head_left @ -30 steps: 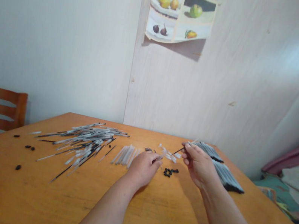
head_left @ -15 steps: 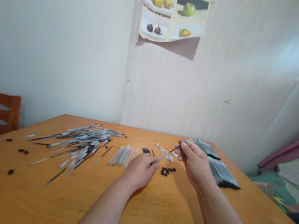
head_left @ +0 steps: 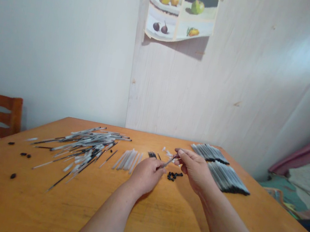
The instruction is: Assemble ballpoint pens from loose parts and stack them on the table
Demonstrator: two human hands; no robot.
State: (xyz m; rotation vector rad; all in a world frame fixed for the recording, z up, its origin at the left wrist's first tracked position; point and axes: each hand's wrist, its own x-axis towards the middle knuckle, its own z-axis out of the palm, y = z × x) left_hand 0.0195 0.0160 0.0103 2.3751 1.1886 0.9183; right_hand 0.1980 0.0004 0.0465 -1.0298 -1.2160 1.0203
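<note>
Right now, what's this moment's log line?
left hand: pinching tube | right hand: pinching refill at tube's end | black caps: on table

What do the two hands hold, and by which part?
Left hand: clear tube, gripped behind its protruding end. Right hand: thin dark rod, pinched between fingers, exact part unclear.

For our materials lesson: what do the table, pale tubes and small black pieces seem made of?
Table: probably varnished wood, orange with soft sheen. Pale tubes: likely smooth plastic, being translucent. Small black pieces: perhaps plastic or rubber, uniformly dark; finish unclear.
</note>
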